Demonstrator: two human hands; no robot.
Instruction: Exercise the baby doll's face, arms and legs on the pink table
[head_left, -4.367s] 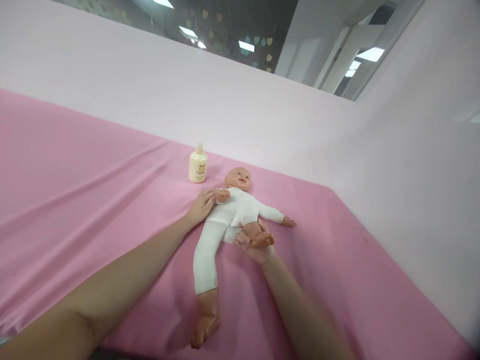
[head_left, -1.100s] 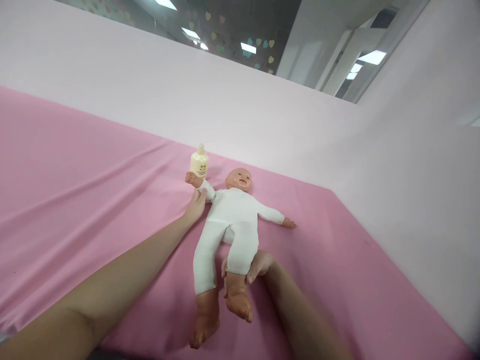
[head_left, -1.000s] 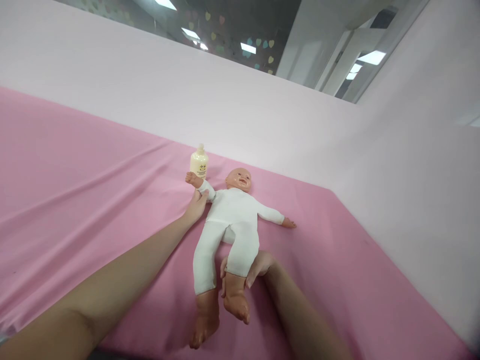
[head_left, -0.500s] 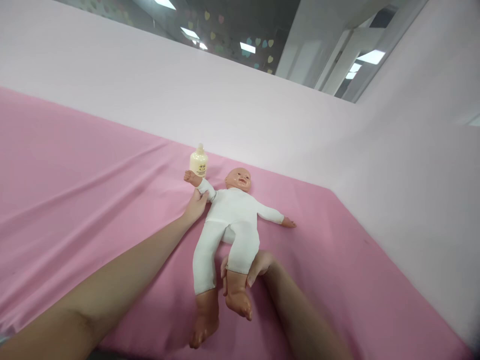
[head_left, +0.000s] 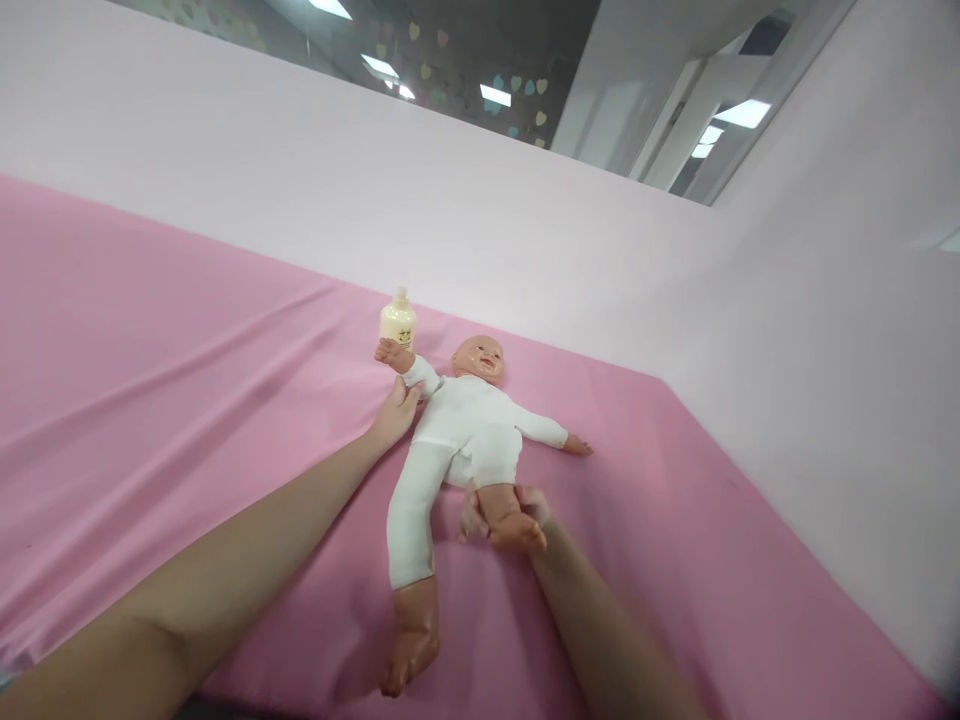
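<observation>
A baby doll (head_left: 463, 415) in a white cloth suit lies on its back on a pink sheet (head_left: 660, 540), its head toward the wall. My left hand (head_left: 397, 408) is closed round the doll's raised arm at the left, the fingertips against the white sleeve. Behind the doll's lower leg at the right, my right hand (head_left: 504, 510) holds that leg up, bent at the knee; its fingers are partly hidden and blurred. The other leg rests straight on the sheet. A pale yellow bottle (head_left: 397, 320) stands just behind the doll's raised hand.
A white wall (head_left: 300, 180) rises behind the pink surface, and another stands at the right. Above the back wall is a glass panel (head_left: 465, 60) with heart shapes and light reflections. Creases run across the sheet at the left.
The doll's leg at the right has been raised and bent further, with my right hand moving up along with it. The doll's arm in my left hand has shifted slightly to the right.
</observation>
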